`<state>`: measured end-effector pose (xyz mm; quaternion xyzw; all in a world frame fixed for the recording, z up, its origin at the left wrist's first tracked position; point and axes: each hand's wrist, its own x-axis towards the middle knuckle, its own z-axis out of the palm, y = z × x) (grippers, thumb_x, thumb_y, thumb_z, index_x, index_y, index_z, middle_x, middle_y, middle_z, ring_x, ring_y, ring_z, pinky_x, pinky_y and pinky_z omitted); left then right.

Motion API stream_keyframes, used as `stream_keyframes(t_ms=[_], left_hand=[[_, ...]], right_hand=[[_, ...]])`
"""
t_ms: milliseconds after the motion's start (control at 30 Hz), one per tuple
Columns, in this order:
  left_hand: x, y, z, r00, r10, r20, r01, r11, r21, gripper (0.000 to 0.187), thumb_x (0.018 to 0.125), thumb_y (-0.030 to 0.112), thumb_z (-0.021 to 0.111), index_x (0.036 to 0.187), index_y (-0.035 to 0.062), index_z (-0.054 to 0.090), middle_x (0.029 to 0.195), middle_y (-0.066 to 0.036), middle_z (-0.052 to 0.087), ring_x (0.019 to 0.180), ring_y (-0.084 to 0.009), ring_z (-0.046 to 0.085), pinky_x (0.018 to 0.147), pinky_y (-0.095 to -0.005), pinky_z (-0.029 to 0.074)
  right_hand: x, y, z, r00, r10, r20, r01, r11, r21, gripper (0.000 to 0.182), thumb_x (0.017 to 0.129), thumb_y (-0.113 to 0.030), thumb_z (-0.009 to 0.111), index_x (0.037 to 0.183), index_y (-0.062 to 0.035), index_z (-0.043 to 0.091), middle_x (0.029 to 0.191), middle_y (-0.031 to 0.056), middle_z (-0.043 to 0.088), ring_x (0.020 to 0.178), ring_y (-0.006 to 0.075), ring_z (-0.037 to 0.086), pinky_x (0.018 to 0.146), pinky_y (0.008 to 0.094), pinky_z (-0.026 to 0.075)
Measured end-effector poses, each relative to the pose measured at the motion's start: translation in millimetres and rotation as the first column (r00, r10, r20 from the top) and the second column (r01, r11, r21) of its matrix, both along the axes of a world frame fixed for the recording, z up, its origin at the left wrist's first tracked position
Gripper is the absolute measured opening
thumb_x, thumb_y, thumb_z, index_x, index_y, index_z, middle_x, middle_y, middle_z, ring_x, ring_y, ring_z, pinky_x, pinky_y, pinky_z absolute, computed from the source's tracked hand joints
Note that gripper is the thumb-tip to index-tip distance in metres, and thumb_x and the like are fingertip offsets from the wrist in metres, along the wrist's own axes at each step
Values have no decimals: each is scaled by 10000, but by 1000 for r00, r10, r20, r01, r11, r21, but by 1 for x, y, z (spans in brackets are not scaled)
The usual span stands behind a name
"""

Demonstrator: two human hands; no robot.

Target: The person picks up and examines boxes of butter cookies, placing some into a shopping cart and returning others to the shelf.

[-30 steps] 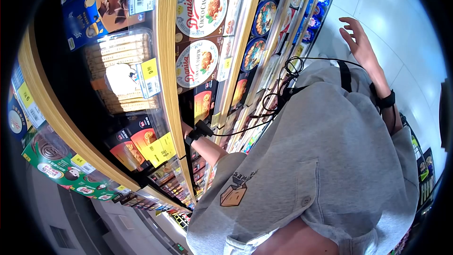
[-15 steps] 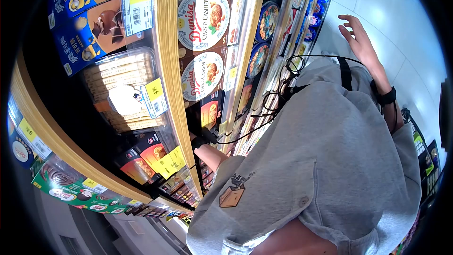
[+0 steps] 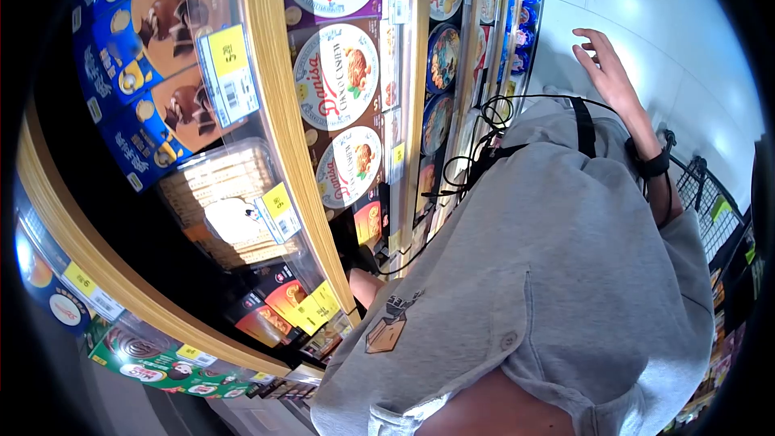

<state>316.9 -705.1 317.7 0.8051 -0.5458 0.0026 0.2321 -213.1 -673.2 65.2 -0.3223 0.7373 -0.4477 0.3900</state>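
Fingers (image 3: 593, 35) of our right hand (image 3: 607, 74) are loosely bent, partly spread, gripping nothing, above the floor (image 3: 666, 40). We can't tell the left fingers: hidden past our left forearm (image 3: 365, 287) at the shelving. Nearest that forearm, the red-and-black box (image 3: 368, 224), partly covered, long axis roughly up-down in view, beside the Danisa box (image 3: 351, 168), its lettering running upward, letter tops pointing left.

Shirt (image 3: 597, 266): heather grey, orange-brown motif. Left of shirt: Choco Cashew boxes (image 3: 339, 77), brown, white roundels; biscuit boxes (image 3: 165, 28), blue and brown; price tag (image 3: 228, 73), yellow-and-white. Right of shirt: basket (image 3: 701, 198), black grid.
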Motion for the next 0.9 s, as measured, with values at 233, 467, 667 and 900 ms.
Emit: stream_keyframes(t_ms=[233, 467, 667, 900], left_hand=[[-2, -6, 0, 999, -30, -28, 30, 999, 19, 545, 1014, 375, 399, 1384, -25, 416, 1422, -239, 422, 1347, -313, 382, 1111, -343, 280], [0, -24, -17, 998, -32, -56, 33, 999, 32, 550, 1014, 379, 398, 1385, -27, 413, 1422, -244, 419, 1349, -314, 380, 1112, -343, 277], [8, -50, -46, 988, -27, -154, 39, 996, 76, 555, 1014, 383, 396, 1385, -29, 412, 1423, -247, 417, 1351, -315, 378, 1113, -343, 275], [-80, 51, -13, 994, -97, 42, 93, 991, 96, 554, 993, 333, 456, 1417, -14, 372, 1492, -239, 304, 1404, -376, 248, 1144, -417, 205]], right_hand=[[-4, 16, 2, 997, -75, -1, 75, 996, 41, 455, 963, -408, 500, 1275, -78, 515, 1283, 123, 501, 1103, 265, 554, 919, 362, 445], [-18, 13, 25, 996, 68, 54, -68, 998, -4, 393, 958, -319, 532, 1230, -35, 543, 1212, 155, 543, 1045, 265, 582, 877, 350, 465], [-47, 4, 73, 915, 399, 63, -386, 909, -158, 306, 968, -266, 527, 1137, -18, 586, 1134, 138, 604, 1019, 253, 597, 871, 344, 472], [-87, 8, 124, 672, 740, -27, -724, 649, -234, 203, 898, -46, 570, 1081, 9, 635, 972, 143, 678, 851, 203, 654, 750, 314, 513]])
